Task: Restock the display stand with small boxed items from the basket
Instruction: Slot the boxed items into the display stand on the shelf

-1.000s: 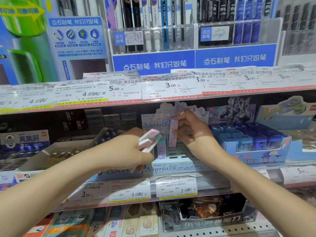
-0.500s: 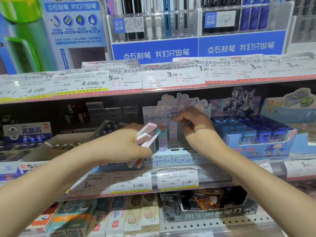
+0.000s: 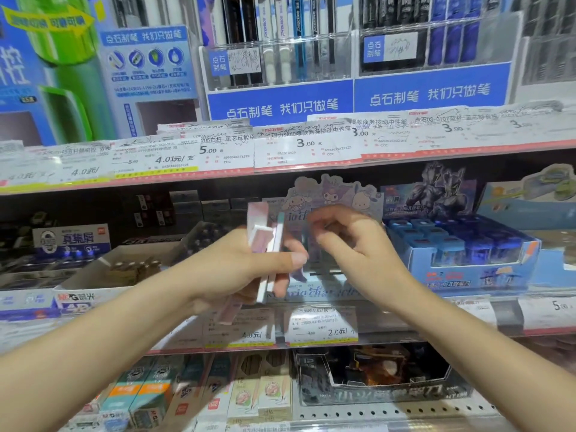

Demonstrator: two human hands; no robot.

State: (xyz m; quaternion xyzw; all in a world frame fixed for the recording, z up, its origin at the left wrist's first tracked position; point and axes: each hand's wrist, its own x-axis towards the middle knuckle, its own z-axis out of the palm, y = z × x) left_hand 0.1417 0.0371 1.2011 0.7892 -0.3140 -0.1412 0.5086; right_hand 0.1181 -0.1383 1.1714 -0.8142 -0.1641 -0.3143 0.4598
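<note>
Head view: the left hand [image 3: 246, 269] is raised in front of the middle shelf [image 3: 405, 335], its grip grasping a small bundle of slim pastel boxes [image 3: 265, 241]. The boxes stand roughly upright in the fist, pink and white ends sticking out above the fingers and more ends showing below the palm; the thumb lies across their front. Just to the right of them, the right hand [image 3: 352, 241] hovers with its fingers curled toward the top of the bundle. Motion blur smears the fingertips, so I cannot tell whether that grip is pinching a box or holding nothing.

Directly behind both hands sits the display stand [image 3: 324, 291], a pale blue cardboard tray with a cartoon-character header card [image 3: 336, 191] rising at its back. Most of its slots are hidden by the hands.

To the right of the stand, on the same shelf, is a blue display carton [image 3: 467, 260] packed with small blue-capped items. To the left lies an open white carton [image 3: 124, 263]. Price labels [image 3: 321, 325] run along the shelf edge below the stand, and another strip of labels lines the shelf above. Pen racks [image 3: 280, 51] with blue signage fill the top. Boxed stationery [image 3: 249, 394] sits on the lowest shelf
</note>
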